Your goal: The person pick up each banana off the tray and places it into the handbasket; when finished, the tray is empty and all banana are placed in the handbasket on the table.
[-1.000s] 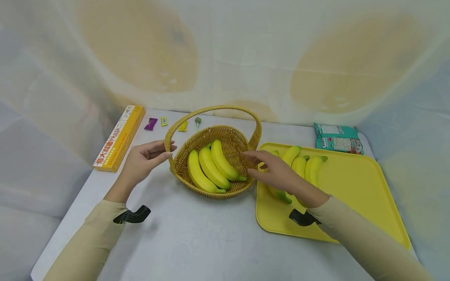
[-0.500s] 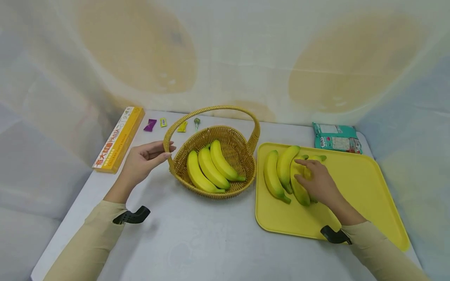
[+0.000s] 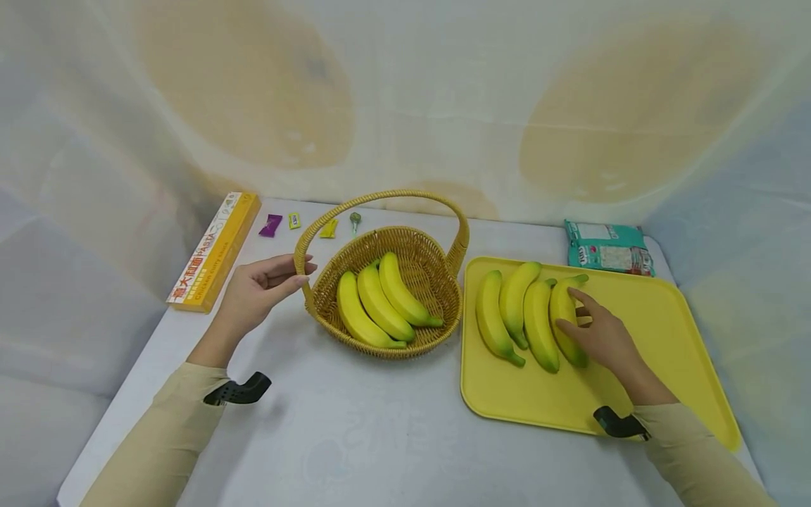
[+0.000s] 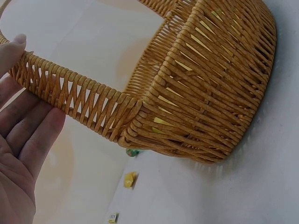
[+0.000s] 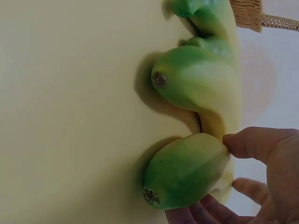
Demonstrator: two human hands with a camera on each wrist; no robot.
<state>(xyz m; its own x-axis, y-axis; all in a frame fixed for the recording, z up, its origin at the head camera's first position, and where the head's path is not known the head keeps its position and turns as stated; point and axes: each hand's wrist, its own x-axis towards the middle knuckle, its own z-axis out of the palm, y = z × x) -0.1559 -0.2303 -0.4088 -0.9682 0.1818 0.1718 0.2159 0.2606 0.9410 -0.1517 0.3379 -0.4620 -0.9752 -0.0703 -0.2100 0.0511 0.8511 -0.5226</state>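
My left hand (image 3: 256,292) pinches the left side of the wicker basket's handle (image 4: 79,95), thumb on one face and fingers on the other. The basket (image 3: 323,303) stands upright with three bananas (image 3: 383,303) lying inside. Several more bananas lie side by side on a yellow tray (image 3: 500,405) to its right. With thumb and fingers on either side, my right hand (image 3: 602,334) grips the rightmost banana (image 3: 562,306). In the right wrist view the green tip of this banana (image 5: 182,175) lies close over the tray, the thumb pressed on its side and some fingertips hidden behind it.
A pasta box (image 3: 215,253) lies at the left. Behind the basket are a purple candy (image 3: 271,225), small yellow candies (image 3: 329,229) and a lollipop (image 3: 355,220). A teal food packet (image 3: 610,248) lies behind the tray. Fabric walls surround the table.
My right hand has moved right, from over the basket's right rim across the tray, and has taken hold of the rightmost banana. The left hand and basket have stayed put.
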